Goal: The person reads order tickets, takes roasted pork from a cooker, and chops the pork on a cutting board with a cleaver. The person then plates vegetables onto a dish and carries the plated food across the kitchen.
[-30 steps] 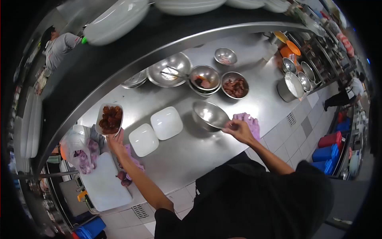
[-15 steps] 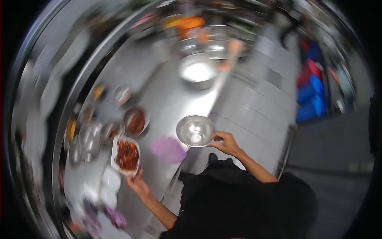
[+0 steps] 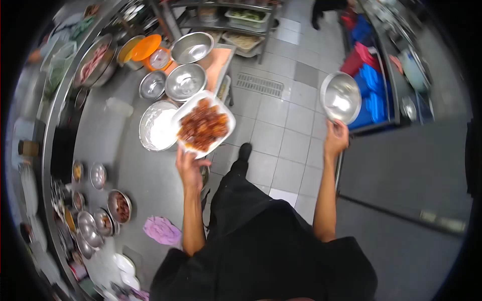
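My left hand (image 3: 189, 168) grips the near edge of a white dish (image 3: 228, 131) heaped with glossy red-brown pieces of food (image 3: 203, 125). The dish is held up over the table's right edge and overlaps a bowl of white powder (image 3: 156, 126) behind it. Out to the right, my right hand (image 3: 336, 138) pinches the rim of a steel bowl (image 3: 341, 98). The inside of that bowl faces me and shows nothing in it. Its far side overlaps the blue bins beyond.
Steel bowls (image 3: 186, 82) and an orange container (image 3: 146, 47) stand at the table's far end. Small bowls of food (image 3: 120, 206) and a purple cloth (image 3: 162, 231) lie on the steel table (image 3: 145, 175). Blue bins (image 3: 371, 95) sit at right. Another person's leg (image 3: 316, 15) shows far ahead.
The view has turned to the right and sharpened. Both the dish and the steel bowl have moved forward, away from my body. The bowl is now far right, apart from the dish.
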Available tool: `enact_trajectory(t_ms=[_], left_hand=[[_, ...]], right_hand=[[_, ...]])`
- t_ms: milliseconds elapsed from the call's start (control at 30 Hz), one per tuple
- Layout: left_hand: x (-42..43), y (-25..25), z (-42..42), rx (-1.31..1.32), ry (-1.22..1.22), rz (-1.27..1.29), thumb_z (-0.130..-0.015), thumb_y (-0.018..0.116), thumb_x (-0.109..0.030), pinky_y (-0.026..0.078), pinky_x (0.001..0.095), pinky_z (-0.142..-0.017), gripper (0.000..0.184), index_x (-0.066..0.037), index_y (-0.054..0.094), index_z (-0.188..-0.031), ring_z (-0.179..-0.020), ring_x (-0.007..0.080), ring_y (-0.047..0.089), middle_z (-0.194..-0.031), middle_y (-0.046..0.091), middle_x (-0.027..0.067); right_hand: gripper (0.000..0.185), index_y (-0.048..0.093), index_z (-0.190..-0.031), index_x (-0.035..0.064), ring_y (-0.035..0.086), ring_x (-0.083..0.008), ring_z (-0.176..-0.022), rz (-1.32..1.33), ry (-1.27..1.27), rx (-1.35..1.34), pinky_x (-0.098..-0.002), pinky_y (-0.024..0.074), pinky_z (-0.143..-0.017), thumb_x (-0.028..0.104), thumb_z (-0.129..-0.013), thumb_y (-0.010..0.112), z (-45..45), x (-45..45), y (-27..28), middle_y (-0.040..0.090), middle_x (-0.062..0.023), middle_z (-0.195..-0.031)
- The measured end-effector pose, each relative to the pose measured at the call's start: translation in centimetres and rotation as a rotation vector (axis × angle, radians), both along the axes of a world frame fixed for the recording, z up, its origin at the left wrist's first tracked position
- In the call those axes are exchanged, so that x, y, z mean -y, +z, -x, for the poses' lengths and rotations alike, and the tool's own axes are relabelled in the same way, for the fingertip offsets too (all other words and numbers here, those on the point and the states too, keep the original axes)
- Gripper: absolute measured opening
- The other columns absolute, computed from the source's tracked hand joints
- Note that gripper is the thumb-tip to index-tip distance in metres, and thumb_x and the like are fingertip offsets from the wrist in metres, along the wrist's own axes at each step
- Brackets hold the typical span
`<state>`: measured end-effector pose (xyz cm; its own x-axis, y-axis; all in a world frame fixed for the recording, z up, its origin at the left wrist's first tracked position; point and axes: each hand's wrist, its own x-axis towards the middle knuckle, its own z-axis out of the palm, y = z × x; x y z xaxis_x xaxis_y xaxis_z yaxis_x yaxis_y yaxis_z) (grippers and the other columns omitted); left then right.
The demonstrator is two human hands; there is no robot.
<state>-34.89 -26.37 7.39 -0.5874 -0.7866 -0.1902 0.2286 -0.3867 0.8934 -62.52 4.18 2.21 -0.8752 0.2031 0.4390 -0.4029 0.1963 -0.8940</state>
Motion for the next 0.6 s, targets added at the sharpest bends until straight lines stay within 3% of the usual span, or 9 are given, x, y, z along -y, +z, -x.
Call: enact_trajectory(t_ms=[33,67,200,233,300,400,433,500,600], left_hand=[[0.4,-0.3,3.0,-0.012,-0.066,-0.048,-0.084,0.049,-0.006,0.056,0.031,-0.053,0.05,0.0,0.043,-0.133,-0.078,0.016,0.063,-0.104,0.062,0.009],[0.6,-0.7,6.0,-0.009,-0.052,-0.035,-0.083,0.049,-0.005,0.056,0.0307,-0.052,0.051,0.0,0.043,-0.133,-0.076,0.016,0.063,-0.103,0.062,0.0096],[0.1,-1.4,19.8,0.046,-0.133,-0.017,-0.082,0.051,-0.006,0.056,0.0273,-0.049,0.05,0.002,0.044,-0.131,-0.068,0.017,0.063,-0.099,0.063,0.0116],[0.4,-2.9,23.2,0.003,-0.266,-0.024,-0.083,0.051,-0.008,0.055,0.0257,-0.049,0.047,0.002,0.046,-0.128,-0.069,0.0161,0.063,-0.099,0.063,0.0103],[-0.9,-2.1,31.6,0.049,-0.322,-0.035,-0.084,0.05,-0.008,0.054,0.0245,-0.048,0.044,0.001,0.046,-0.127,-0.065,0.0132,0.061,-0.098,0.063,0.0089],[-2.8,-3.0,44.1,0.069,-0.45,-0.002,-0.084,0.049,-0.008,0.053,0.024,-0.049,0.043,0.0,0.046,-0.127,-0.058,0.0109,0.056,-0.097,0.063,0.008],[-0.6,-2.5,42.8,0.044,-0.495,-0.025,-0.084,0.048,-0.008,0.053,0.024,-0.049,0.046,-0.001,0.045,-0.129,-0.054,0.0098,0.053,-0.096,0.062,0.0072],[-2.8,-2.5,50.8,0.118,-0.578,0.004,-0.084,0.048,-0.009,0.052,0.024,-0.048,0.046,-0.001,0.045,-0.129,-0.055,0.0098,0.054,-0.095,0.062,0.0072],[-6.4,-2.6,60.9,0.079,-0.672,0.019,-0.083,0.048,-0.009,0.051,0.0241,-0.045,0.048,-0.001,0.045,-0.13,-0.054,0.011,0.055,-0.098,0.063,0.0085]], right_hand=[[0.022,0.064,-0.095,-0.0002,0.064,-0.0153,-0.09,0.194,0.06,0.042,-0.0273,0.0515,-0.079,0.0,-0.077,0.075,3.3,0.3,-0.6,0.067,-0.0097,-0.096],[0.022,0.064,-0.095,-0.0002,0.064,-0.0153,-0.09,0.191,0.06,0.034,-0.0273,0.0515,-0.079,0.0,-0.077,0.075,6.6,0.8,-1.6,0.067,-0.0097,-0.096],[0.027,0.061,-0.098,-0.0026,0.065,-0.0188,-0.093,-0.23,-0.21,0.141,-0.0283,0.0533,-0.082,-0.003,-0.076,0.076,15.3,-3.8,-3.2,0.067,-0.0139,-0.096],[0.024,0.063,-0.095,-0.0015,0.066,-0.0173,-0.089,-0.022,-0.195,0.174,-0.027,0.0528,-0.081,-0.003,-0.075,0.076,18.0,-5.1,-3.7,0.068,-0.0112,-0.095],[0.022,0.063,-0.092,-0.0005,0.065,-0.0155,-0.088,0.059,-0.232,0.186,-0.0264,0.0525,-0.08,-0.002,-0.074,0.077,23.1,-7.5,-2.4,0.068,-0.0102,-0.094],[0.023,0.066,-0.089,0.0004,0.066,-0.0157,-0.084,-0.149,-0.332,0.186,-0.0289,0.0538,-0.078,0.006,-0.072,0.081,30.1,-12.0,-1.3,0.068,-0.0097,-0.09],[0.023,0.066,-0.089,0.0004,0.066,-0.0157,-0.084,-0.16,-0.412,0.137,-0.0289,0.0538,-0.078,0.006,-0.072,0.081,26.6,-10.4,0.8,0.068,-0.0097,-0.09],[0.024,0.066,-0.088,0.0013,0.065,-0.0136,-0.077,0.115,-0.425,0.372,-0.027,0.0527,-0.072,0.011,-0.073,0.081,31.4,-13.5,0.5,0.069,-0.0085,-0.085],[0.029,0.066,-0.089,0.0012,0.061,-0.009,-0.071,0.023,-0.634,0.345,-0.0226,0.0482,-0.064,0.02,-0.074,0.082,38.8,-19.3,0.0,0.069,-0.0068,-0.078]])
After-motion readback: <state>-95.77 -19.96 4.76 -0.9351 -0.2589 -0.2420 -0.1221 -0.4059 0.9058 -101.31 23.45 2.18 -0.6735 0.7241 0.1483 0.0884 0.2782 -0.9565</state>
